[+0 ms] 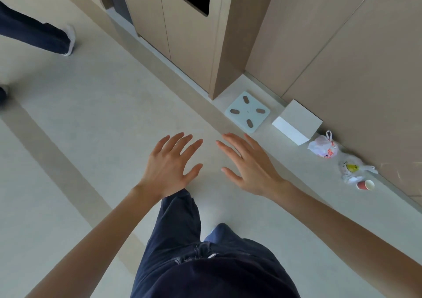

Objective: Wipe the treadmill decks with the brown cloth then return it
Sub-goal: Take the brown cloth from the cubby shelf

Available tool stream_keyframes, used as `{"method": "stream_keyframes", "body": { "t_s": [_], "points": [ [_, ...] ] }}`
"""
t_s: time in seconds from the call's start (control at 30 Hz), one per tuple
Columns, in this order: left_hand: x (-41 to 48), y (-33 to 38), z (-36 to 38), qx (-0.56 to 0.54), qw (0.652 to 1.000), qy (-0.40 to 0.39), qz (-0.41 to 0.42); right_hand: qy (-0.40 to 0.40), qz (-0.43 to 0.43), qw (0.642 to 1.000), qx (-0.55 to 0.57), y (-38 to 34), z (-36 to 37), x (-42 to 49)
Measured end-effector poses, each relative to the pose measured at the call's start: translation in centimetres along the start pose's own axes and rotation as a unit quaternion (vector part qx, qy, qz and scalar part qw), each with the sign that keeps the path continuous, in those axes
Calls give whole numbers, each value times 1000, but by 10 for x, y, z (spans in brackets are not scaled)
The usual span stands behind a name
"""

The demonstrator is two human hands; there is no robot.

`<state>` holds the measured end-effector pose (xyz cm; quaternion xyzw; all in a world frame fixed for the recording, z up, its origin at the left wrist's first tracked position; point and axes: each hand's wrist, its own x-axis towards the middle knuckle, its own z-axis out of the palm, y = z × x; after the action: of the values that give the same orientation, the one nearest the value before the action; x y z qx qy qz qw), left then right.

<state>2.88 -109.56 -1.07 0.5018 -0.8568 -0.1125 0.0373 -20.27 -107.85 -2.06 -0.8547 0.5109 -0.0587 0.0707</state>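
Dark trousers (182,240) stand on a pale floor (102,115). Left hand (170,167) and right hand (249,165) hover side by side, fingers spread, holding nothing. The cloth's place cannot be told. Along the right wall's (342,58) foot lie cup (366,185), clear bag (352,168), white bag (323,148), box (299,122) and scale (247,111). The cabinet (194,46) corner juts beyond. Open floor runs left, to another person's leg (41,35).

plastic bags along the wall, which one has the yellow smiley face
The clear bag right beside the red paper cup carries the yellow smiley. The other, a white knotted bag next to the white box, shows orange-red print instead.
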Motion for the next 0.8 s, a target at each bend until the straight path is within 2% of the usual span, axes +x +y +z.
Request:
{"method": "stream_keyframes", "body": {
  "t_s": [0.33, 0.67, 0.8],
  "points": [
    [90, -103, -43, 17, 996, -12, 87, 34, 62, 997, -18, -4, -6, 112],
    [146, -164, -40, -14, 995, 7, 96, 88, 61, 993, -51, 19, 7, 192],
    [177, -182, -40, -19, 996, 8, 86, 50, 58, 996, -40, 42, 12, 224]
  ]
}}
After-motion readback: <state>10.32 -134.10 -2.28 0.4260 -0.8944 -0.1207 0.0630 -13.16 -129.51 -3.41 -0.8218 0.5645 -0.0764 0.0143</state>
